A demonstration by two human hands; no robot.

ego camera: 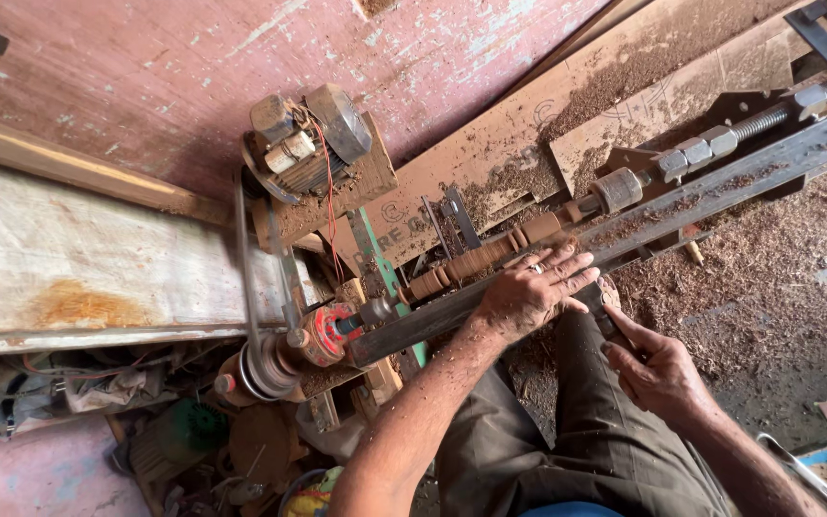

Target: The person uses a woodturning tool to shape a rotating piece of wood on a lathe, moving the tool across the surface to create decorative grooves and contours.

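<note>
Here, turned wooden spindle (pixel 490 257) just beyond left hand (pixel 528 292)

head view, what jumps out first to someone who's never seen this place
The turned spindle on the lathe at centre draws the eye, with the left hand spread over the steel rail beside it. The right hand grips a dark tool handle just below. At upper left of the lathe sits a dusty motor with a belt running down to a pulley, and sawdust covers the floor on the right.

Soft even daylight, sharp focus, perhaps slight edge distortion
</note>
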